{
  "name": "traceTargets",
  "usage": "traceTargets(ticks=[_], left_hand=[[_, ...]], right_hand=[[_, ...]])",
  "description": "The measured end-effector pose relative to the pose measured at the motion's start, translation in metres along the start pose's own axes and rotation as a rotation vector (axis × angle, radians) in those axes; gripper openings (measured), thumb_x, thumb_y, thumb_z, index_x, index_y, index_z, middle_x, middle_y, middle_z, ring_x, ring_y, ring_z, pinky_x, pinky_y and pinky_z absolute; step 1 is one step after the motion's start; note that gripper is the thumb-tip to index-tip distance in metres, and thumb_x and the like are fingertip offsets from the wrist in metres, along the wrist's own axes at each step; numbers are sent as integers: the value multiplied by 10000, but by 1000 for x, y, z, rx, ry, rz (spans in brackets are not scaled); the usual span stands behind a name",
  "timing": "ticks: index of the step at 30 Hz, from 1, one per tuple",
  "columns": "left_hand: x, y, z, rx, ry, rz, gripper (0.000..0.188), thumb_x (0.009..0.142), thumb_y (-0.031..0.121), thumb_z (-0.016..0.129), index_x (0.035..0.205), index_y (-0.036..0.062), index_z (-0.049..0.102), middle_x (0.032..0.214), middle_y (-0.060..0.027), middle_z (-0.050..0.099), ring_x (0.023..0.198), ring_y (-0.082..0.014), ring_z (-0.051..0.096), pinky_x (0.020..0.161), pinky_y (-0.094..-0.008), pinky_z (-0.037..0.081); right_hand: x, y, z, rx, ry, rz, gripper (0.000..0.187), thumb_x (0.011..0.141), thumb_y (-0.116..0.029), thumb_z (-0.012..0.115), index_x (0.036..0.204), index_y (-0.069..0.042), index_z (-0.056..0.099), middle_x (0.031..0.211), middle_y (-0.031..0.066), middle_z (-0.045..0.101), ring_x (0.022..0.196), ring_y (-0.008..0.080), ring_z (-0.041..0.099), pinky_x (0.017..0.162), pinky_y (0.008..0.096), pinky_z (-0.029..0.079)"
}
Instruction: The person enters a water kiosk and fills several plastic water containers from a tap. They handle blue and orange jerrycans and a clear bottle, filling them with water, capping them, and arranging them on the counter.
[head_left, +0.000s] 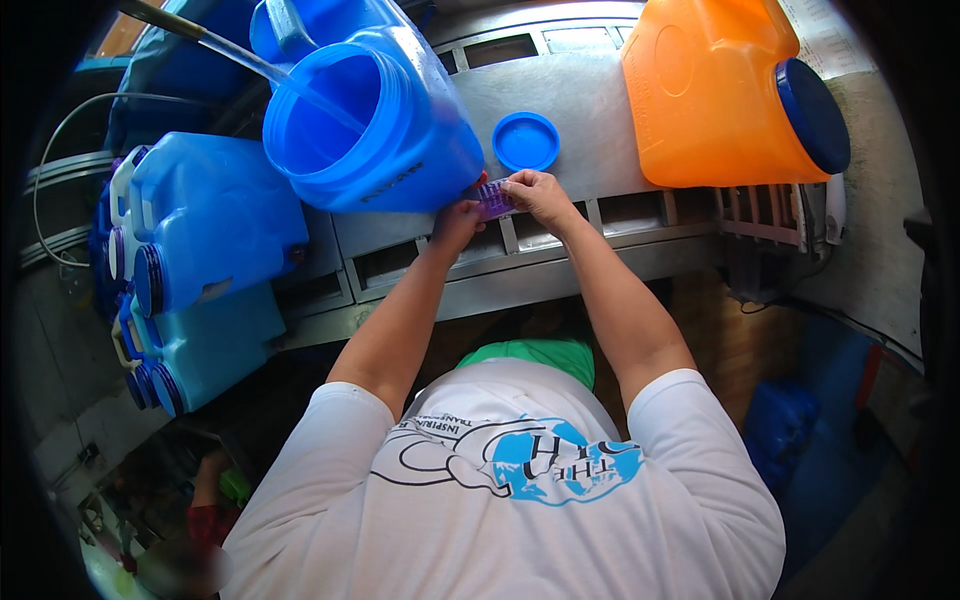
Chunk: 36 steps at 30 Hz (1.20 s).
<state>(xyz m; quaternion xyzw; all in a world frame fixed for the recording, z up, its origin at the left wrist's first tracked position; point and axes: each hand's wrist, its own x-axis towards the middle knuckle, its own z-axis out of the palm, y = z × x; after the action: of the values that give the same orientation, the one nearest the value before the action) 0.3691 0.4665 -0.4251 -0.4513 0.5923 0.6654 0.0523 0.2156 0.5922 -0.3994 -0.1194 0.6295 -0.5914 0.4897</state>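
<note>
Between my two hands is a small purple, see-through printed piece [494, 199], perhaps a plastic seal or label; its exact kind I cannot make out. My left hand [457, 228] is closed on its left edge, right beside the lower corner of a large blue water container [430, 110]. The fingers of my right hand [541, 197] pinch its upper right side. A small red part [482, 180] shows just behind it, next to the container. The container's wide mouth is uncapped, with a clear tube [300, 88] reaching into it. A round blue lid [525, 142] lies on the metal counter behind my right hand.
An orange container [705, 95] with a dark blue cap lies at the right of the metal counter [580, 95]. More blue containers [220, 215] are stacked at the left. Slotted metal framing [510, 285] runs along the near edge. Another person's arm [208, 485] shows at lower left.
</note>
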Motion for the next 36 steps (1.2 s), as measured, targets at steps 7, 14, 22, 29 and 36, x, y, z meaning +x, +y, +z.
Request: traceTargets(ticks=[7,14,22,29,36], left_hand=[[-27,1,-56,-175,380,-132,209,872,243,590,970,71,656,846,-34,647,663,-126,596,509,-259,416],[-53,117,-187,-497,450,371,601,851,686,520,1145,164,550,1011,7,625,965,-154,583,785,-324,478],[-52,247,-181,-312,124,535,939,812,531,674,1469,49,208,1301,-232,493,1144,-291,564,947,-452,497],[-31,245,-200,-389,-6,533,834,832,245,731,1471,66,226,1163,-206,600,949,-245,669,753,-390,600],[-37,244,-191,-484,-51,478,660,844,251,714,1381,55,385,1102,-174,624,900,-229,673,711,-385,606]], right_hand=[[31,15,12,-246,290,-121,220,813,-214,694,908,-17,667,848,92,689,782,163,636,749,315,499],[37,27,12,-351,77,-191,289,817,-195,662,1053,-28,659,1014,130,687,948,214,643,873,333,488],[19,-8,26,-683,-82,-182,326,806,-178,624,1109,-61,647,1119,139,643,1064,285,608,931,382,470],[8,24,44,-966,-54,-451,387,796,-173,643,1168,-82,587,1183,142,572,1114,323,550,965,430,445],[-1,26,58,-930,66,-408,337,788,-151,656,1118,-83,635,1221,162,550,1105,336,538,980,422,428]])
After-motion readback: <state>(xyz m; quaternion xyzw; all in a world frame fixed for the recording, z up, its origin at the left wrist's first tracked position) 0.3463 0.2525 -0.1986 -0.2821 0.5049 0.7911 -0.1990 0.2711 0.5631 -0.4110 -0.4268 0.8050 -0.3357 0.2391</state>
